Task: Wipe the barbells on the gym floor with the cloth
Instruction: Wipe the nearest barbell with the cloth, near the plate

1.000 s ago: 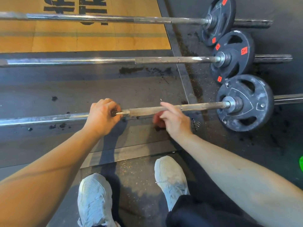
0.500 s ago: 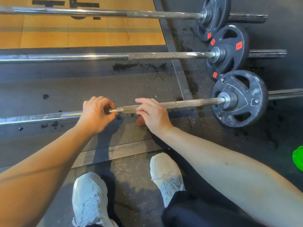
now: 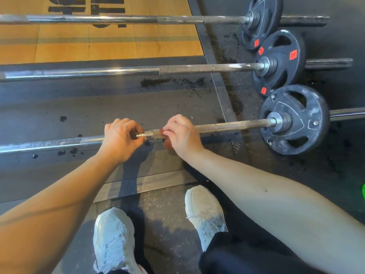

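Three barbells lie side by side on the gym floor, plates at the right. The nearest barbell point(image 3: 227, 126) runs across the middle of the view, with a dusty black plate point(image 3: 294, 119) on its right end. My left hand point(image 3: 120, 138) grips its shaft with curled fingers. Just to the right, my right hand point(image 3: 182, 133) is wrapped over the shaft, holding a reddish cloth point(image 3: 164, 133) against it; only small bits of cloth show under the fingers. The middle barbell point(image 3: 118, 71) and the far barbell point(image 3: 118, 19) lie beyond, untouched.
My two white shoes point(image 3: 205, 210) stand on speckled rubber flooring just behind the nearest bar. A wooden platform point(image 3: 98, 46) with black lettering lies at the back left. Black rubber crumbs dot the grey mat. A green object point(image 3: 363, 191) peeks in at the right edge.
My right hand has slid left along the nearest bar with the cloth, closing the gap to my left hand. The left hand has kept its grip in place.
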